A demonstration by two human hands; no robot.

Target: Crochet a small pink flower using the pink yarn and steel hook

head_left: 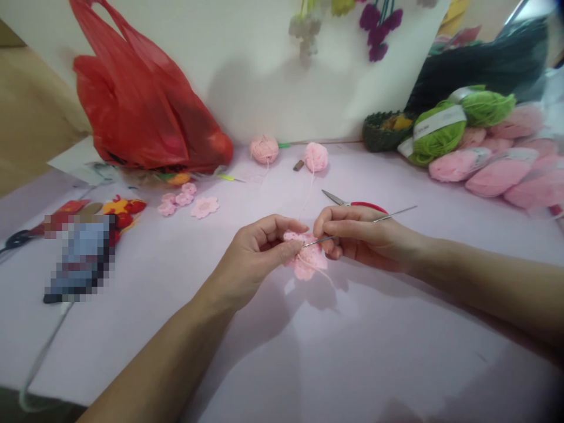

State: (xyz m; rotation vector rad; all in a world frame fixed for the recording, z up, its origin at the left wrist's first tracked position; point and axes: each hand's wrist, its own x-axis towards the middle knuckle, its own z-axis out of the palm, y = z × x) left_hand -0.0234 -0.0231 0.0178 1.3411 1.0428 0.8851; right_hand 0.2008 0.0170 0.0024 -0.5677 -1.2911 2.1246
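Between thumb and fingers, my left hand [259,249] pinches a pink crocheted flower [308,263] above the table. A thin metal crochet hook [395,214] is gripped in my right hand [356,235], its tip at the flower's upper edge beside my left thumb. From the flower a loose yarn tail hangs to the right. A strand of yarn runs from the work up toward a small pink yarn ball [316,157]. Just behind my right hand lie scissors [352,203] with red handles. Stitches under my fingertips are hidden.
Finished pink crocheted flowers [205,207] lie at left, near a pixelated device [86,255] with a white cable. A red plastic bag [145,111] stands behind. Another pink yarn ball [264,150] sits by the wall. Green yarn [440,132] and pink skeins [502,171] are piled at right by a dark basket [374,132].
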